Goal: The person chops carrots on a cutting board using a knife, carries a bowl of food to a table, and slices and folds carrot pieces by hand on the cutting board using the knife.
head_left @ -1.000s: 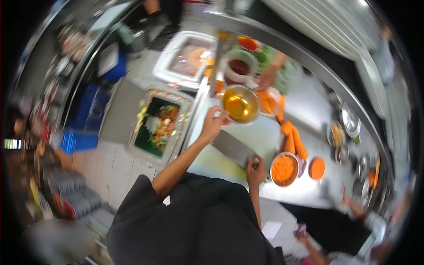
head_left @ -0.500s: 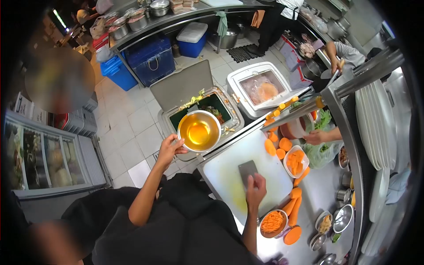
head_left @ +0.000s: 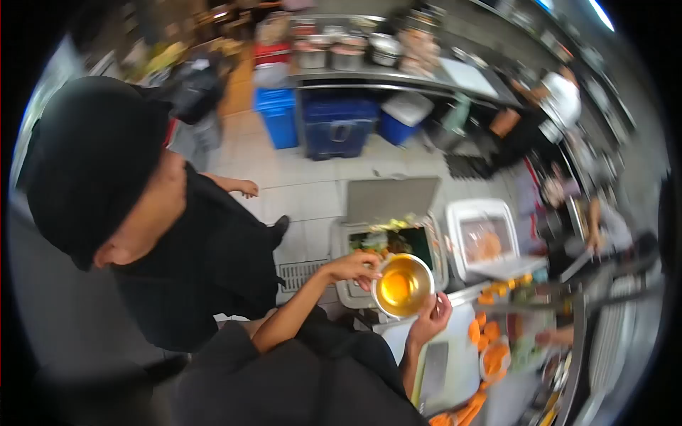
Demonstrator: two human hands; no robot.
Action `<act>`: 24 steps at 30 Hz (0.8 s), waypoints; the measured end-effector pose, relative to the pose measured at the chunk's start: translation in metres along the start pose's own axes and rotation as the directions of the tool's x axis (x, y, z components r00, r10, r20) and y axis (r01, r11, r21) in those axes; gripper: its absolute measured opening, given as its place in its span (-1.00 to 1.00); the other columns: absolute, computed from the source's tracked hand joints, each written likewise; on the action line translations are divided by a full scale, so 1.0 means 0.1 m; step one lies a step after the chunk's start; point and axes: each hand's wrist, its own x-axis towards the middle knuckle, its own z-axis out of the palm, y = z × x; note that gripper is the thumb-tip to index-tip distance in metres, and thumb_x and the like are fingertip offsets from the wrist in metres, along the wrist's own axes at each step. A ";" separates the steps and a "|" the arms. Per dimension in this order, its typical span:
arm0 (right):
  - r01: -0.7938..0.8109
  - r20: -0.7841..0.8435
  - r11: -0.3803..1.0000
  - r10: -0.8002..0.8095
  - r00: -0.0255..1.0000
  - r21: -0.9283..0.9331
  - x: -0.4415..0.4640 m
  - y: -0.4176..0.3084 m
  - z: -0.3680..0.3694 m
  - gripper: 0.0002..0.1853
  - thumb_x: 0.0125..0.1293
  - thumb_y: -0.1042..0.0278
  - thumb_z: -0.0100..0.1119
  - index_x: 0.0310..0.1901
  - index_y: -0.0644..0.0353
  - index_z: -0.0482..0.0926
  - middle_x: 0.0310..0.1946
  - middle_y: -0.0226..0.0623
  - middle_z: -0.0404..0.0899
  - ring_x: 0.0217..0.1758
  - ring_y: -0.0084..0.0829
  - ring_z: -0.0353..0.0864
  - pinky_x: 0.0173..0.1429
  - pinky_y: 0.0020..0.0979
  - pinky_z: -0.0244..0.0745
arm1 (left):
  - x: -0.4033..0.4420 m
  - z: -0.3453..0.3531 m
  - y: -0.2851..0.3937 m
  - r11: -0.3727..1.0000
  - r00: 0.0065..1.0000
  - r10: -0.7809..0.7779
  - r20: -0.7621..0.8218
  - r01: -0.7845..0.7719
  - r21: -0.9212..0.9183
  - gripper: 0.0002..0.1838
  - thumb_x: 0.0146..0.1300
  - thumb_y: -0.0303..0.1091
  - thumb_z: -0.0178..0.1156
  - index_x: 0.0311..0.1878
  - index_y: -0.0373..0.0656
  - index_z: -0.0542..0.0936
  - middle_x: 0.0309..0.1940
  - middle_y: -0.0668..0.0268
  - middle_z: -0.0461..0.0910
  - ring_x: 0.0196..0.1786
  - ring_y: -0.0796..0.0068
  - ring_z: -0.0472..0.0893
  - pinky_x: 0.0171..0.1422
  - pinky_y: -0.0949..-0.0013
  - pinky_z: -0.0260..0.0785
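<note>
A round metal bowl (head_left: 403, 285) with yellow-orange liquid hangs between my hands, over the near edge of the open waste bin (head_left: 341, 245). My left hand (head_left: 355, 268) grips its left rim, fingers closed on it. On the lower right side of the bowl, my right hand (head_left: 431, 317) has its fingers against the rim. The cleaver (head_left: 435, 369) lies on the white cutting board (head_left: 465, 348), below my right hand and apart from it. Carrot pieces (head_left: 494, 331) lie along the board's right edge, beside a small bowl of cut carrot (head_left: 495, 361).
A person in a black cap (head_left: 99, 163) stands close on the left. Beyond the bin is a white cooler (head_left: 455, 241). Blue containers (head_left: 339, 128) stand under the back counter. Other people are at the right, and another person's hand (head_left: 550, 337) is near the greens.
The view has swung left, bringing the person in the cap into sight. My right hand has let go of the cleaver and now touches the bowl, which my left hand moved over the bin.
</note>
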 end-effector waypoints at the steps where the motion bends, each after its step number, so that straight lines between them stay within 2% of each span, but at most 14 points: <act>1: 0.009 -0.046 1.000 -0.010 0.999 -0.014 0.05 0.06 -0.11 -0.76 0.42 0.37 0.22 0.04 0.25 0.51 -0.28 -0.38 0.56 -0.32 -0.63 0.51 -0.26 -0.59 0.42 | 0.04 0.02 -0.05 1.000 1.000 -0.017 -0.003 0.017 -0.008 -0.77 0.33 -0.26 0.33 -0.17 -0.12 0.48 -0.30 0.32 0.61 -0.36 0.54 0.70 -0.25 0.49 0.64; 3: -0.009 -0.032 0.999 0.008 0.999 -0.037 0.10 -0.14 -0.24 -0.77 0.42 0.37 0.23 0.02 0.24 0.51 -0.33 -0.45 0.51 -0.40 -0.69 0.46 -0.35 -0.61 0.35 | 0.02 0.22 0.02 0.996 0.997 -0.082 -0.006 0.081 -0.026 -0.78 0.36 -0.24 0.30 -0.18 -0.09 0.46 -0.30 0.33 0.61 -0.34 0.57 0.70 -0.25 0.51 0.63; 5: 0.002 -0.035 0.996 0.001 0.999 0.087 0.21 -0.18 -0.38 -0.79 0.41 0.38 0.24 -0.02 0.23 0.50 -0.38 -0.48 0.46 -0.51 -0.74 0.41 -0.43 -0.64 0.28 | 0.16 0.32 -0.01 0.993 0.991 -0.116 0.058 0.117 -0.005 -0.78 0.36 -0.24 0.30 -0.19 -0.08 0.45 -0.31 0.34 0.61 -0.33 0.57 0.70 -0.24 0.51 0.63; 8: -0.024 -0.090 0.994 0.033 0.995 0.105 0.28 -0.09 -0.64 -0.81 0.41 0.40 0.23 -0.03 0.24 0.50 -0.39 -0.48 0.45 -0.52 -0.72 0.41 -0.44 -0.63 0.29 | 0.33 0.50 -0.09 0.991 0.989 -0.127 0.081 0.129 -0.024 -0.78 0.38 -0.24 0.28 -0.19 -0.06 0.42 -0.34 0.36 0.61 -0.33 0.58 0.70 -0.22 0.51 0.63; 10: -0.024 -0.181 0.999 0.030 0.983 0.039 0.25 -0.04 -0.77 -0.80 0.41 0.42 0.22 -0.02 0.25 0.49 -0.39 -0.47 0.44 -0.54 -0.70 0.41 -0.45 -0.63 0.31 | 0.36 0.56 -0.09 0.992 0.987 -0.123 0.102 0.127 -0.028 -0.78 0.38 -0.24 0.28 -0.19 -0.05 0.41 -0.36 0.37 0.61 -0.33 0.58 0.70 -0.21 0.51 0.63; 14: -0.097 -0.215 0.992 0.113 0.970 0.085 0.25 0.04 -0.95 -0.79 0.40 0.43 0.22 -0.01 0.26 0.49 -0.37 -0.42 0.44 -0.51 -0.67 0.44 -0.41 -0.61 0.36 | 0.41 0.64 -0.14 0.985 0.978 -0.170 0.124 0.173 -0.019 -0.77 0.37 -0.24 0.29 -0.20 -0.04 0.40 -0.38 0.39 0.60 -0.32 0.59 0.70 -0.20 0.50 0.63; 17: -0.126 -0.172 0.989 0.138 0.975 0.081 0.34 0.30 -1.07 -0.74 0.39 0.40 0.24 0.03 0.28 0.48 -0.29 -0.35 0.51 -0.45 -0.61 0.48 -0.30 -0.58 0.44 | 0.36 0.61 -0.16 0.985 0.980 -0.165 0.108 0.170 -0.034 -0.76 0.36 -0.25 0.30 -0.20 -0.05 0.40 -0.38 0.40 0.59 -0.32 0.60 0.70 -0.19 0.50 0.63; 19: -0.053 -0.101 0.985 0.036 0.994 -0.165 0.43 0.61 -1.16 -0.69 0.33 0.52 0.22 0.07 0.30 0.46 -0.12 -0.24 0.57 -0.31 -0.50 0.62 -0.15 -0.54 0.52 | 0.31 0.58 -0.15 0.985 0.984 -0.161 0.080 0.165 -0.047 -0.75 0.35 -0.25 0.31 -0.20 -0.06 0.40 -0.39 0.40 0.58 -0.33 0.60 0.69 -0.19 0.50 0.63; 23: 0.007 0.018 0.976 -0.003 1.000 -0.218 0.48 0.56 -1.07 -0.59 0.22 0.67 0.16 0.13 0.32 0.44 0.03 -0.19 0.56 -0.18 -0.40 0.72 -0.04 -0.49 0.56 | 0.13 0.44 -0.20 0.981 0.986 -0.166 0.032 0.169 -0.094 -0.75 0.35 -0.25 0.31 -0.20 -0.06 0.39 -0.39 0.38 0.61 -0.39 0.59 0.69 -0.21 0.52 0.63; 24: -0.030 0.101 0.980 0.051 0.994 -0.198 0.47 0.58 -1.03 -0.56 0.18 0.72 0.13 0.14 0.32 0.44 0.06 -0.18 0.54 -0.13 -0.37 0.74 -0.03 -0.47 0.57 | 0.07 0.40 -0.20 0.975 0.981 -0.192 0.040 0.195 -0.104 -0.76 0.36 -0.29 0.30 -0.17 -0.06 0.38 -0.39 0.41 0.59 -0.40 0.59 0.69 -0.24 0.54 0.63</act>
